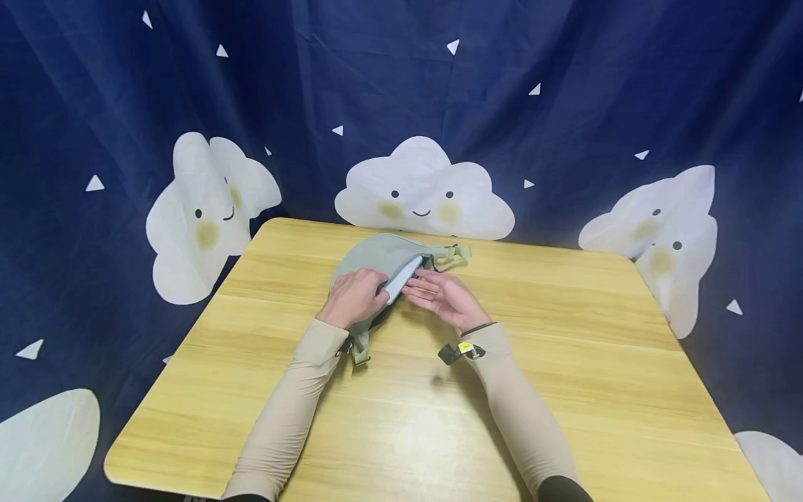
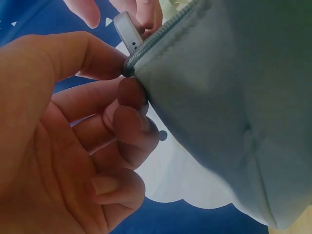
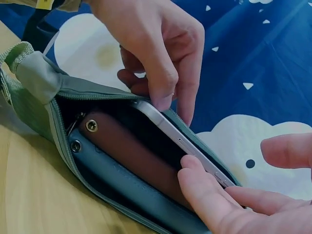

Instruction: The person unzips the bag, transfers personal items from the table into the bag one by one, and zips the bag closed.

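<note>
A grey-green waist bag (image 1: 376, 254) lies on the table, its zipped mouth pulled wide. My left hand (image 1: 354, 298) pinches the zipper edge of the mouth between thumb and fingers. A pale phone (image 3: 171, 132) with a silver edge stands in the opening, along the side that hand holds. At the mouth's other end, my right hand (image 1: 447, 300) reaches in with nearly straight fingers, fingertips (image 3: 190, 163) at the phone's edge and its thumb apart. Deeper in the bag sit a brown leather item (image 3: 131, 141) and a dark blue leather item (image 3: 119, 173), each with a metal eyelet.
A wood-grain table (image 1: 564, 390) spans the area under both arms. The bag's strap and buckle (image 1: 454, 252) extend at its far right, and another strap end (image 1: 360, 348) hangs toward me. A dark blue curtain (image 1: 401, 77) with white clouds surrounds the table.
</note>
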Demonstrator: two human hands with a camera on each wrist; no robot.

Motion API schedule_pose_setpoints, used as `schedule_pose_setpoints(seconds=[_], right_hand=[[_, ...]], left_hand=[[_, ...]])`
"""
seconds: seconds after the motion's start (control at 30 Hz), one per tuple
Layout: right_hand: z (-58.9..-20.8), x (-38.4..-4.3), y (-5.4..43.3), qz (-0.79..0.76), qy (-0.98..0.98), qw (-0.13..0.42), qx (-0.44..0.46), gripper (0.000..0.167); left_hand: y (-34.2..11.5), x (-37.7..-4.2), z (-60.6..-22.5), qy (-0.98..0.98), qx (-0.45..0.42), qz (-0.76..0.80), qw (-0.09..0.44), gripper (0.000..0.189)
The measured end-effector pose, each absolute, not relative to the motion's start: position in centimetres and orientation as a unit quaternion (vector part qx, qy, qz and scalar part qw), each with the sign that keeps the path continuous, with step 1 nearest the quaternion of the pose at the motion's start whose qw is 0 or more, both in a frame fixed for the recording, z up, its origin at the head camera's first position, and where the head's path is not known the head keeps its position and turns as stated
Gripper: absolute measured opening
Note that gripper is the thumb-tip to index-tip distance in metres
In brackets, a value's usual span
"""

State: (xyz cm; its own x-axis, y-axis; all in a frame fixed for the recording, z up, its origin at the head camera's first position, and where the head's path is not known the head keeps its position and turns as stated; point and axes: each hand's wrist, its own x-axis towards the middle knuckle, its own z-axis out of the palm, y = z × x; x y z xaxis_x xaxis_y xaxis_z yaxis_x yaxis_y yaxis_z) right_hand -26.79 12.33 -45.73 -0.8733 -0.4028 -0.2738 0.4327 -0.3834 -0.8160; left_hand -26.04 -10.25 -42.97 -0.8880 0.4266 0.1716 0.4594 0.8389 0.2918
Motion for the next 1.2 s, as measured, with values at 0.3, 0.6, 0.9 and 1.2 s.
schedule_pose_setpoints(seconds=[0.3,0.6,0.9,1.2], right_hand=[[-46.23,-27.00,11.86,-0.844,0.465,0.267,0.007,0.053],[-45.90,-26.83,12.43,-0.828,0.477,0.294,-0.006,0.056],[-45.68,-26.70,12.29,-0.840,0.457,0.291,-0.007,0.055],[-45.72,-26.81,11.69,-0.846,0.448,0.288,-0.005,0.057]], left_hand=[[-10.22,-26.15,-43.15,-0.957,-0.234,-0.162,0.055,0.029],[-10.00,-26.13,-43.12,-0.958,-0.234,-0.158,0.048,0.029],[-9.99,-26.10,-43.11,-0.958,-0.235,-0.158,0.043,0.029],[-10.02,-26.09,-43.03,-0.956,-0.240,-0.165,0.041,0.026]])
